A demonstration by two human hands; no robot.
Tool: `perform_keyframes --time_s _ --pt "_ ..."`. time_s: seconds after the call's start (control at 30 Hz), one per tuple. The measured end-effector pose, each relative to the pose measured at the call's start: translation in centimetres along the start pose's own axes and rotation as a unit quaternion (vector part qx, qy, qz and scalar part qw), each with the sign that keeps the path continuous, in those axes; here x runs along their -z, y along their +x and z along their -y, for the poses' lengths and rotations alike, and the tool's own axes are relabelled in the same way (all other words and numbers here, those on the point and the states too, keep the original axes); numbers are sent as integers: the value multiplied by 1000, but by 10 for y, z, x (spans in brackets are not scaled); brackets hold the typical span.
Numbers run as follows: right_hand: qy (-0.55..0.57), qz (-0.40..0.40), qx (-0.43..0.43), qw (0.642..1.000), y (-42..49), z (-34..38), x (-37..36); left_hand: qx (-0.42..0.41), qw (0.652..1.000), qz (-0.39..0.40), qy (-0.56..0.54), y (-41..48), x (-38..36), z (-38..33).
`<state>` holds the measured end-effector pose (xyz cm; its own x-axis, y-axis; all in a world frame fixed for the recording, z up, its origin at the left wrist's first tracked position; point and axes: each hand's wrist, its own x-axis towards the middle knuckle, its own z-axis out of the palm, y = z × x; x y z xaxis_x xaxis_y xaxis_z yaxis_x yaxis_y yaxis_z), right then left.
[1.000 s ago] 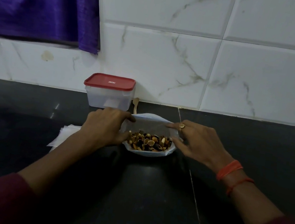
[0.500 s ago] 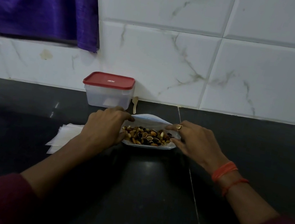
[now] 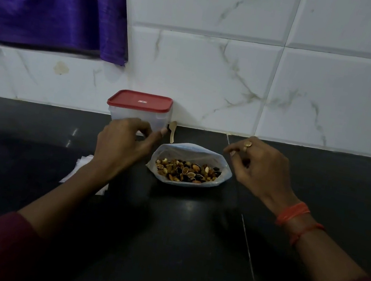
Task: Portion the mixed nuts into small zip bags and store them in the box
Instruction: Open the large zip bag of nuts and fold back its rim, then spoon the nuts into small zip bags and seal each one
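Head view: a clear plastic zip bag point(image 3: 192, 152) stands mouth-up and wide open at the middle of the black stone counter point(image 3: 175, 237). A bed of mixed nuts point(image 3: 186, 172) fills its bottom, with split shells visible.

The left hand point(image 3: 122, 144) hovers just left of the bag with fingers loosely curled around nothing, and it sits in front of the translucent plastic box with a red lid point(image 3: 139, 110). I can't tell if it touches the box. The right hand point(image 3: 261, 167) hovers just right of the bag, also loosely curled and empty. Neither hand is on the bag.

The box is at the white marble-look tile wall point(image 3: 215, 71) with its lid on. A small wooden spoon point(image 3: 172, 131) lies just beside the box, behind the bag. A flat pale stack point(image 3: 81, 167), likely the small zip bags, is partly under the left forearm.

Handling call:
- The bag film is thin, limp and slick, so the walls give no support.
- The load is loose and sits low, light overall but quick to shift.
- The bag stands only on the nut bed, so a tug on one side probably tips or spills it.
- Best hold is a pinch on the zip rim at both side corners, or a cupped hand under the base.
- The box is rigid and light, so grip its sides and pop the lid first.
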<state>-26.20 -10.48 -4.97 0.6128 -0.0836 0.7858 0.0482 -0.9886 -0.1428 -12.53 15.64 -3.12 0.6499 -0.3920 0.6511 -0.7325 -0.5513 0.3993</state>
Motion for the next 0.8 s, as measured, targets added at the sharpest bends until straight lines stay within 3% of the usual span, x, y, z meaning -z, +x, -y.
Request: perform_keyframes --time_s 0.13,0.27,0.4,0.57,0.8 --pt "39 34 -37 998 24 3 -7 54 997 -16 -48 5 -10 17" --pt "73 157 -92 981 73 6 -28 83 993 -26 -82 9 -18 31" --pt "100 231 -80 964 117 8 -66 95 990 -25 -98 7 -23 39" --pt "29 332 -72 940 140 12 -124 100 992 -18 -75 2 -26 42" --pt "-89 353 -41 930 148 20 -166 105 992 -21 -72 4 -27 44"
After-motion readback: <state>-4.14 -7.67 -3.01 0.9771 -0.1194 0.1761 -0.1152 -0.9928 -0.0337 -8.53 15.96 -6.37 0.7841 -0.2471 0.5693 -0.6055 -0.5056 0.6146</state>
